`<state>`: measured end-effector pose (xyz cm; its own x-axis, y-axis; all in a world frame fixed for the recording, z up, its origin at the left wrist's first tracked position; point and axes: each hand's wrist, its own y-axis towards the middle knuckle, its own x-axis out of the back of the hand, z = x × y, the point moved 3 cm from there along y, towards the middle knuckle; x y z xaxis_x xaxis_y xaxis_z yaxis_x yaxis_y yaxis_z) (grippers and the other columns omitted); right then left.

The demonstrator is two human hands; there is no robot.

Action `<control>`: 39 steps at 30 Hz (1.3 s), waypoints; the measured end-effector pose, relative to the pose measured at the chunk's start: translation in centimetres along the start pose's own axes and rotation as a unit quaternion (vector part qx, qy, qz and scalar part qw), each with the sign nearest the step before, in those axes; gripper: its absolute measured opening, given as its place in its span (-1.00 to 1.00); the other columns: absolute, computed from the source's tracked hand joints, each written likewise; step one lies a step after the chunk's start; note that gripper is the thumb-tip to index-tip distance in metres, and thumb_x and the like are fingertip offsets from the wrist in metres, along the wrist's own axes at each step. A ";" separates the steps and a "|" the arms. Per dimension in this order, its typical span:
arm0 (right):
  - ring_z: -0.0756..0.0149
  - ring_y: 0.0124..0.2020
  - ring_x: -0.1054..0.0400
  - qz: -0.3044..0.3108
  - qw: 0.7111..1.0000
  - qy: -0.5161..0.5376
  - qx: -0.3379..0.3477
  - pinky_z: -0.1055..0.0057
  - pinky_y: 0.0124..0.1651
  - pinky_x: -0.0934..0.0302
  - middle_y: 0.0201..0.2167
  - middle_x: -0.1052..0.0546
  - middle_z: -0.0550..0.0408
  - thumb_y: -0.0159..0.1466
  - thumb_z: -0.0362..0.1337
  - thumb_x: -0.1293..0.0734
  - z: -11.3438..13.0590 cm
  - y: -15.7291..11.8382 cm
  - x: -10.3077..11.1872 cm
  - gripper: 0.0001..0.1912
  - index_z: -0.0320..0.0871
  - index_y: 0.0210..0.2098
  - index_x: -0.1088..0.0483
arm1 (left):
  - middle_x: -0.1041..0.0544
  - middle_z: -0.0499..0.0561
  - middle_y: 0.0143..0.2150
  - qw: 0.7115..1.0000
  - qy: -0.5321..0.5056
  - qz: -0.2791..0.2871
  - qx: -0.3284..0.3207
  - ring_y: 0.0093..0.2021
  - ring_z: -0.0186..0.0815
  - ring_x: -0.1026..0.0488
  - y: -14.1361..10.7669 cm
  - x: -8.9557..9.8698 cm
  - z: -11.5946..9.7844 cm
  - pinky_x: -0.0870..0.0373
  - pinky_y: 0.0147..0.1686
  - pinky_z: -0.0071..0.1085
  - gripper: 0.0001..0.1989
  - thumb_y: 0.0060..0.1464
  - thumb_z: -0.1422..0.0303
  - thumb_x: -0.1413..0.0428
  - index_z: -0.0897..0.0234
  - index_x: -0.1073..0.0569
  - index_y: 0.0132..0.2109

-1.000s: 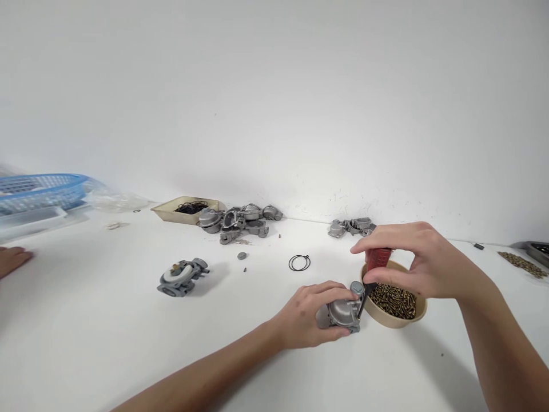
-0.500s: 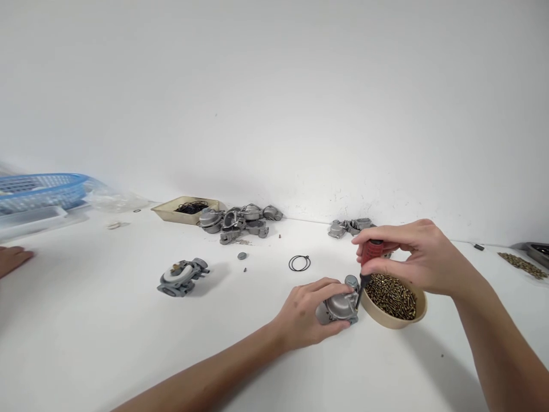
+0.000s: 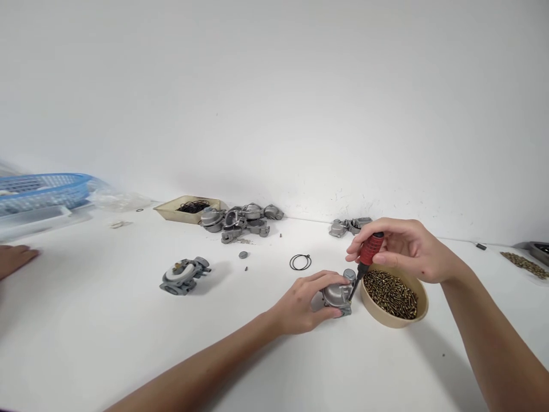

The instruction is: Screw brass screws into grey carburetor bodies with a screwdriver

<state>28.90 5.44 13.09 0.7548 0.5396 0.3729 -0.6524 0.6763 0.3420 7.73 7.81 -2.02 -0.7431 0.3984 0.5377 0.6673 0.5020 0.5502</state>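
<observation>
My left hand (image 3: 306, 303) is closed around a grey metal carburetor (image 3: 337, 296), steadying it on the white table. My right hand (image 3: 398, 249) grips a screwdriver (image 3: 371, 249) with a red and black handle. Its dark shaft slants down to the right edge of the carburetor, where the tip meets a small brass-coloured spot, too small to make out. Just right of the carburetor stands a round beige bowl (image 3: 422, 312) full of brass-coloured screws (image 3: 391, 294). Behind my left hand lie thin black rubber rings (image 3: 300, 262).
Another carburetor (image 3: 184, 276) with a white float lies left. Grey metal bowl covers (image 3: 246, 220) are heaped by a beige tray (image 3: 165, 212) of black rings. A blue basket (image 3: 64, 189) and another person's hand (image 3: 17, 258) are far left. Brass parts (image 3: 523, 263) lie far right.
The carburetor and my left hand have shifted slightly left. The screwdriver handle now leans more to the right, and my right-hand fingers have changed position around it.
</observation>
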 end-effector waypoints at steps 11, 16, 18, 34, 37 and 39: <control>0.19 -0.22 -0.65 -0.111 0.988 -0.100 -0.042 0.30 -0.13 -0.57 -0.24 -0.67 0.10 0.30 -0.27 -0.51 -0.5 0.7 -0.2 -0.75 -0.02 -0.01 -0.59 | -0.57 0.10 0.19 0.999 0.023 -0.001 0.031 0.05 -0.17 -0.59 -0.2 -0.2 0.4 -0.55 -0.03 -0.31 -0.57 0.37 0.07 -0.21 0.15 -0.45 0.24; 0.20 -0.35 -0.61 -0.217 0.964 -0.152 -0.031 0.24 -0.14 -0.59 -0.37 -0.65 0.15 0.16 -0.22 -0.63 -1.1 0.7 0.4 -0.70 -0.05 -0.13 -0.61 | -0.57 0.04 0.18 0.991 0.091 -0.051 0.088 -0.08 -0.24 -0.60 -0.4 -0.7 0.6 -0.54 -0.27 -0.44 -0.55 0.32 0.10 -0.24 0.06 -0.44 0.27; 0.20 -0.35 -0.62 -0.243 0.956 -0.159 -0.032 0.22 -0.12 -0.60 -0.37 -0.66 0.16 0.15 -0.19 -0.64 -1.6 0.7 0.8 -0.65 -0.04 -0.10 -0.61 | -0.57 0.02 0.18 0.989 0.093 -0.055 0.102 -0.13 -0.26 -0.61 -0.4 -0.7 0.8 -0.54 -0.30 -0.44 -0.53 0.30 0.10 -0.25 0.04 -0.44 0.28; 0.23 -0.20 -0.69 -0.131 0.991 0.040 0.012 0.34 -0.07 -0.61 -0.26 -0.71 0.13 0.26 -0.40 -0.55 -2.3 1.4 -0.8 -0.67 -0.03 0.00 -0.59 | -0.57 0.07 0.22 0.996 0.044 -0.018 0.077 0.00 -0.21 -0.60 0.1 0.1 0.5 -0.52 -0.30 -0.47 -0.56 0.31 0.18 -0.25 0.14 -0.45 0.26; 0.23 -0.23 -0.69 -0.166 0.986 0.019 0.009 0.31 -0.05 -0.62 -0.27 -0.72 0.12 0.25 -0.35 -0.56 -2.5 1.4 -0.7 -0.66 -0.06 0.02 -0.60 | -0.56 0.03 0.23 0.992 0.059 -0.027 0.106 -0.03 -0.22 -0.61 -0.1 -0.2 0.4 -0.54 -0.29 -0.46 -0.56 0.29 0.22 -0.26 0.10 -0.45 0.27; 0.22 -0.24 -0.68 -0.182 0.983 -0.001 0.009 0.27 -0.03 -0.62 -0.27 -0.71 0.11 0.25 -0.33 -0.56 -2.6 1.5 -0.6 -0.65 -0.07 0.03 -0.60 | -0.56 0.02 0.24 0.990 0.068 -0.032 0.120 -0.06 -0.24 -0.62 -0.2 -0.3 0.5 -0.55 -0.27 -0.46 -0.54 0.29 0.23 -0.26 0.08 -0.44 0.28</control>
<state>27.64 7.38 11.16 0.9383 0.2630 0.2245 -0.3406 0.8154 0.4682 7.83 7.96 -2.58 -0.7585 0.2616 0.5968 0.5764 0.6966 0.4273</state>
